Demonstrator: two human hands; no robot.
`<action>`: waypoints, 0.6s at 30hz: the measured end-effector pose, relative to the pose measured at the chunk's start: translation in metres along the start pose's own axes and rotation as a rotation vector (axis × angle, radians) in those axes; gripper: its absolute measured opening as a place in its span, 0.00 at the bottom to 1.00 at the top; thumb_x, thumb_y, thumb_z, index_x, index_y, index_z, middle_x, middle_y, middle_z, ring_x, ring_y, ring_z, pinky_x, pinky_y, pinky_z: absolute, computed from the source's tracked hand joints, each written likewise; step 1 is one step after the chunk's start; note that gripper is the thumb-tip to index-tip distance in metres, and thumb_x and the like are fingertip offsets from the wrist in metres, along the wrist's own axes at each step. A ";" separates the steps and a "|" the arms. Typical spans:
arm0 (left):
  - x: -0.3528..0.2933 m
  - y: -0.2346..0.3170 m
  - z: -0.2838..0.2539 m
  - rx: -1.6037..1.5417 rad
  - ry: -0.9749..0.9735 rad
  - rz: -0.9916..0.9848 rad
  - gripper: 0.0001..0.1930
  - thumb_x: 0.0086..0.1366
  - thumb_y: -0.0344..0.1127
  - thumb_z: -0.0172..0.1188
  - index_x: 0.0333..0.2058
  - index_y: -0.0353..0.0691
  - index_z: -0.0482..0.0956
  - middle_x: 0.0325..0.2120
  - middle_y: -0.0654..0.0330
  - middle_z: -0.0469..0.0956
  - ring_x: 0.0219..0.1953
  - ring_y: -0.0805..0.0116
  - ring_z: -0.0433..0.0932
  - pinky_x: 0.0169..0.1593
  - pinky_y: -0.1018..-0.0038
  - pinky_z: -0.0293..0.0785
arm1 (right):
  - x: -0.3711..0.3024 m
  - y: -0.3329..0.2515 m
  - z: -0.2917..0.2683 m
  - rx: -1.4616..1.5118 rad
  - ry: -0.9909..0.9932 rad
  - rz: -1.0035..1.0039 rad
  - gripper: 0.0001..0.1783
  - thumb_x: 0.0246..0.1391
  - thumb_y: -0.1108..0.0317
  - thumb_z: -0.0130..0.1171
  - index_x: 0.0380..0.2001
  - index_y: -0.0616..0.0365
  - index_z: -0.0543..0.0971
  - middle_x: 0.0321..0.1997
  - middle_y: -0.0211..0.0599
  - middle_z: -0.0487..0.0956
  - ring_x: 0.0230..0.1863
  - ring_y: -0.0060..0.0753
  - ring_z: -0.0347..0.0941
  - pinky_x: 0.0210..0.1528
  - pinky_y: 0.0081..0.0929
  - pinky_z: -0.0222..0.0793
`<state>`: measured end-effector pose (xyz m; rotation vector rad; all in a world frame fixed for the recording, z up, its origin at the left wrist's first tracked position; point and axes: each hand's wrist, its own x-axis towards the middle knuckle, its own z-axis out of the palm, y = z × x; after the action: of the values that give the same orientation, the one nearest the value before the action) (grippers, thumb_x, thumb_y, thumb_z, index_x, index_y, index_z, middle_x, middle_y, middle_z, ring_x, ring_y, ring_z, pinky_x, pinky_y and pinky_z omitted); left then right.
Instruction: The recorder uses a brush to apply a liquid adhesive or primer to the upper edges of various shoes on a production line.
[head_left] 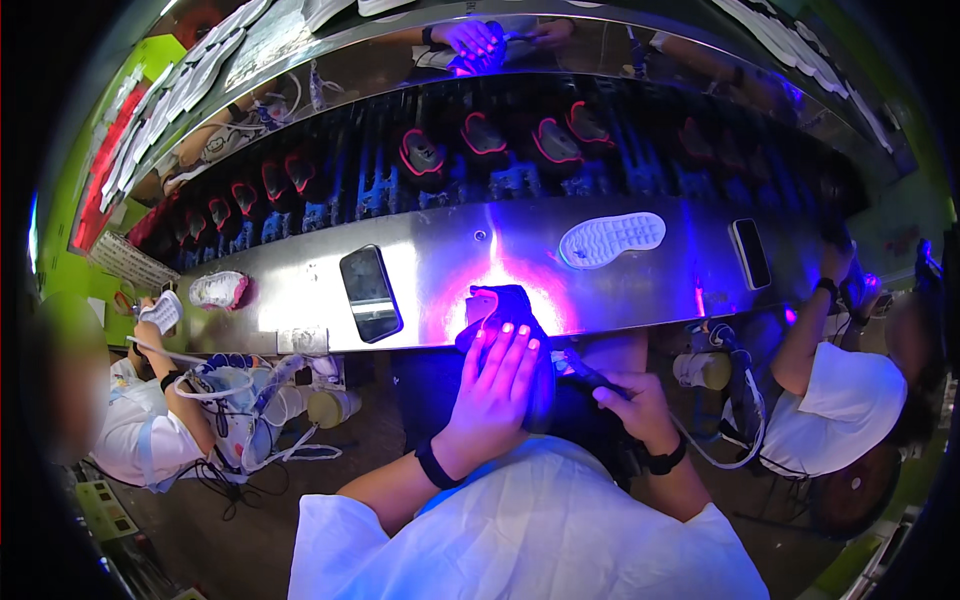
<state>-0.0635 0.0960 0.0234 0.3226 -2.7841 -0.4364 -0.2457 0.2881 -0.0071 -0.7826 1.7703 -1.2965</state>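
My left hand (495, 385) lies flat with spread fingers over a dark shoe upper (503, 303), pressing it at the near edge of the steel bench (450, 255). Strong violet light glows on the bench around the shoe's toe. My right hand (632, 398) grips a thin dark tool (583, 371) whose tip points left toward the shoe under my left palm. Both wrists wear black bands, and white sleeves cover my arms.
A black phone (370, 292) lies on the bench left of the shoe, a white sole (611, 239) to its right, another phone (751, 253) farther right. A conveyor of dark shoes (480, 145) runs behind. Seated people work at left (150, 420) and right (840, 400).
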 end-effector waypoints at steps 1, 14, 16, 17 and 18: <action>0.004 0.003 -0.002 0.004 -0.006 0.006 0.40 0.56 0.40 0.67 0.64 0.26 0.64 0.65 0.38 0.66 0.70 0.41 0.63 0.72 0.41 0.50 | -0.001 0.003 -0.001 0.008 0.009 -0.015 0.16 0.59 0.69 0.68 0.48 0.64 0.85 0.27 0.26 0.81 0.29 0.17 0.74 0.34 0.20 0.70; 0.067 0.030 -0.001 0.043 0.033 -0.118 0.45 0.49 0.45 0.73 0.61 0.24 0.67 0.59 0.37 0.72 0.65 0.43 0.71 0.72 0.43 0.50 | -0.047 0.001 -0.009 0.301 0.118 0.104 0.15 0.61 0.68 0.66 0.48 0.66 0.84 0.28 0.29 0.80 0.30 0.19 0.75 0.35 0.22 0.70; 0.079 0.031 0.001 0.032 0.049 -0.154 0.46 0.47 0.47 0.74 0.60 0.22 0.68 0.56 0.36 0.75 0.63 0.43 0.73 0.73 0.44 0.50 | -0.046 -0.009 -0.012 0.220 0.165 0.073 0.16 0.60 0.69 0.67 0.48 0.66 0.83 0.29 0.29 0.81 0.31 0.21 0.75 0.36 0.22 0.70; 0.085 0.031 0.002 0.051 0.086 -0.151 0.47 0.46 0.49 0.75 0.58 0.21 0.69 0.53 0.36 0.77 0.59 0.43 0.76 0.72 0.44 0.51 | -0.045 -0.013 -0.011 0.215 0.174 0.084 0.16 0.60 0.69 0.67 0.48 0.66 0.83 0.29 0.29 0.81 0.31 0.21 0.75 0.36 0.22 0.70; 0.090 0.031 0.003 0.037 0.083 -0.149 0.47 0.46 0.49 0.75 0.58 0.21 0.69 0.53 0.36 0.77 0.59 0.43 0.76 0.72 0.44 0.51 | -0.043 -0.016 -0.011 0.114 0.255 0.022 0.16 0.59 0.70 0.68 0.48 0.66 0.83 0.29 0.31 0.80 0.31 0.22 0.74 0.36 0.23 0.70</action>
<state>-0.1534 0.1018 0.0545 0.5474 -2.7002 -0.3961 -0.2334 0.3242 0.0199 -0.5517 1.8764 -1.5220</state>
